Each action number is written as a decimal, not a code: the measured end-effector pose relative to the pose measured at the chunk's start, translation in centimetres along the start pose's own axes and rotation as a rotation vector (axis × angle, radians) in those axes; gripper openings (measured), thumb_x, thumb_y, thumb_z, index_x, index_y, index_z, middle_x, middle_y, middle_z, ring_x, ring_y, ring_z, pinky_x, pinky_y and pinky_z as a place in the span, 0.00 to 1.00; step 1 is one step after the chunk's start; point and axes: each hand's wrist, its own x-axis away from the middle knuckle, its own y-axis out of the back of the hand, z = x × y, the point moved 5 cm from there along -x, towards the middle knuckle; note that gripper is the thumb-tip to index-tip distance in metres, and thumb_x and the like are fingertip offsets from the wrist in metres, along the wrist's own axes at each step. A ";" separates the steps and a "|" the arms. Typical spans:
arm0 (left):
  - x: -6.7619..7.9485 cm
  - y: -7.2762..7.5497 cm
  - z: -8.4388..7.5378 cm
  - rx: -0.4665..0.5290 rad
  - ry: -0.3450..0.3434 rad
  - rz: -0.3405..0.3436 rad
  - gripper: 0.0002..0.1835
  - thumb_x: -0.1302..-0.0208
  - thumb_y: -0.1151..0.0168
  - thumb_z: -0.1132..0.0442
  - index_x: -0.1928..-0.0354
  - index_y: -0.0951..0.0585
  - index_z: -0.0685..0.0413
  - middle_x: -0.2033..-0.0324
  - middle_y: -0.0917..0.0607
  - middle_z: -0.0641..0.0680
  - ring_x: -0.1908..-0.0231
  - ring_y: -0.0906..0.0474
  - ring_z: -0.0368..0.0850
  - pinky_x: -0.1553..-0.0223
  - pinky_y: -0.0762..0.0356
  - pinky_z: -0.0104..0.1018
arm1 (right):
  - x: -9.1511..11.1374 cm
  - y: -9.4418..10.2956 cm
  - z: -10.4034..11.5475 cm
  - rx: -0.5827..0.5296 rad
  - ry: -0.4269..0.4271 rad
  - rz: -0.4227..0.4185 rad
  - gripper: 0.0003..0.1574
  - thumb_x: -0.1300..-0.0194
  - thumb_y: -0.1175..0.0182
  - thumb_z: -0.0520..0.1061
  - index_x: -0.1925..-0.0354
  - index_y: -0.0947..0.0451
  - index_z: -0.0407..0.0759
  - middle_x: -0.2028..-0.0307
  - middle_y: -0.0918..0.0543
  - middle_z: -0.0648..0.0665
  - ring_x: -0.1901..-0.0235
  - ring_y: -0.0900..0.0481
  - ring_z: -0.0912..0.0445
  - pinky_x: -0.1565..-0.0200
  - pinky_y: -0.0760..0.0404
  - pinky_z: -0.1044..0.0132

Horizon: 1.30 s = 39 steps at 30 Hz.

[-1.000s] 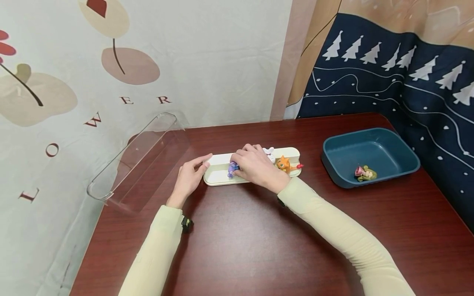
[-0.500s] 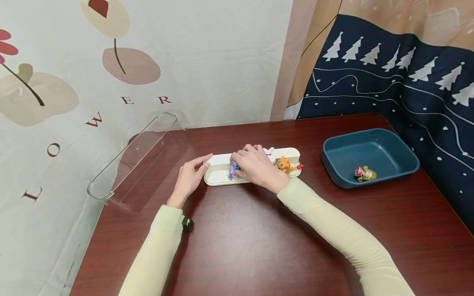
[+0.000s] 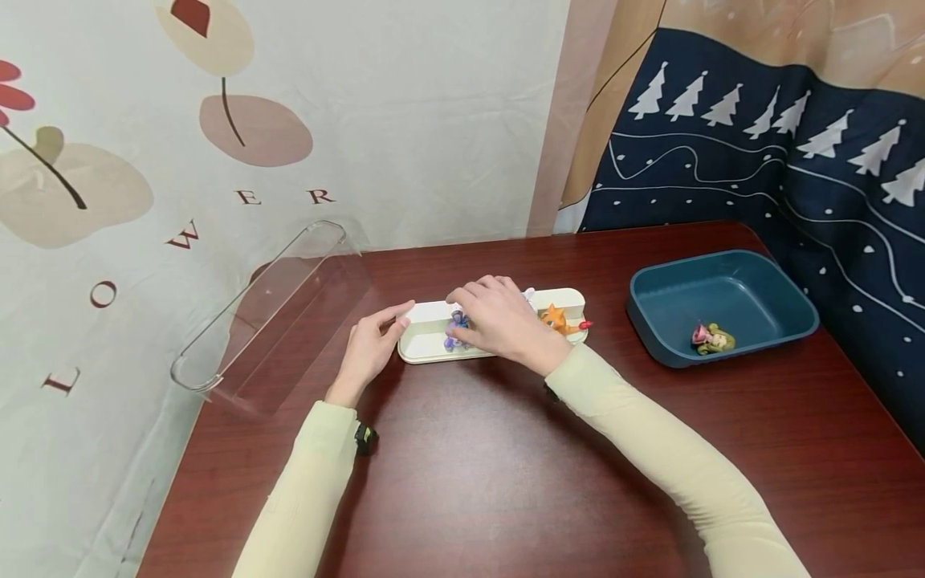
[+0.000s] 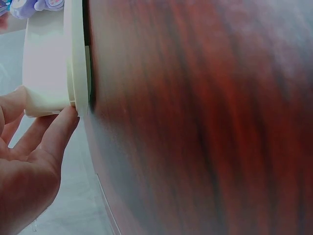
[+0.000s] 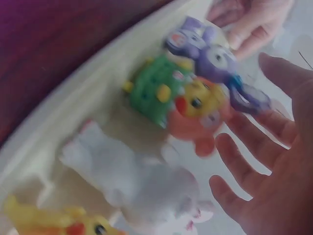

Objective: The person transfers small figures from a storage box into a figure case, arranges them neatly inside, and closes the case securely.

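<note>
**Right hand lets go of the purple figure in the cream tray**

Half a second ago the right hand (image 3: 506,325) had its fingers around the purple plastic toy figure with blue details (image 3: 455,331); now they have loosened and lifted a little. The right wrist view shows them spread and gripping nothing, just beside the figure; I cannot rule out a light touch. The figure stays in the long cream-coloured plastic tray (image 3: 421,347), toward its left end, so its placing looks finished.

The left hand (image 3: 368,345) has not moved: its fingers, fairly straight, touch the tray's left end, apparently steadying it.

Beside the purple figure sits a green plastic figure (image 5: 154,88), then a white plastic figure (image 5: 132,181) and an orange plastic figure with a red-tipped tail (image 3: 555,321). An olive-and-pink figure (image 3: 714,339) lies in the dark teal rectangular basin (image 3: 672,289) on the red-brown wood-grain surface (image 3: 433,466), still outside the tray.
</note>
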 end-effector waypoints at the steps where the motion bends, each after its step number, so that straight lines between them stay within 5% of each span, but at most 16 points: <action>1: 0.0 0.0 0.0 0.000 -0.001 -0.001 0.19 0.21 0.41 0.58 0.33 0.18 0.45 0.37 0.18 0.55 0.38 0.21 0.53 0.36 0.26 0.52 | 0.1 0.5 -0.1 -0.016 -0.006 -0.013 0.27 0.30 0.34 0.61 0.41 0.18 0.47 0.46 0.14 0.46 0.42 0.22 0.46 0.38 0.28 0.47; 19: 0.1 -0.1 0.1 -0.016 -0.018 -0.009 0.19 0.21 0.41 0.57 0.32 0.18 0.46 0.38 0.17 0.55 0.41 0.18 0.54 0.39 0.24 0.52 | 3.7 8.3 -4.5 -0.187 -0.164 -0.192 0.31 0.29 0.35 0.61 0.36 0.20 0.45 0.38 0.18 0.44 0.37 0.24 0.46 0.34 0.30 0.46; 39: 0.1 -0.2 0.0 -0.017 -0.023 -0.012 0.19 0.21 0.42 0.58 0.32 0.18 0.46 0.37 0.17 0.56 0.40 0.19 0.54 0.38 0.24 0.53 | 10.3 11.2 -11.1 -0.199 -0.382 -0.191 0.35 0.27 0.38 0.60 0.32 0.25 0.42 0.33 0.23 0.37 0.36 0.28 0.40 0.36 0.30 0.35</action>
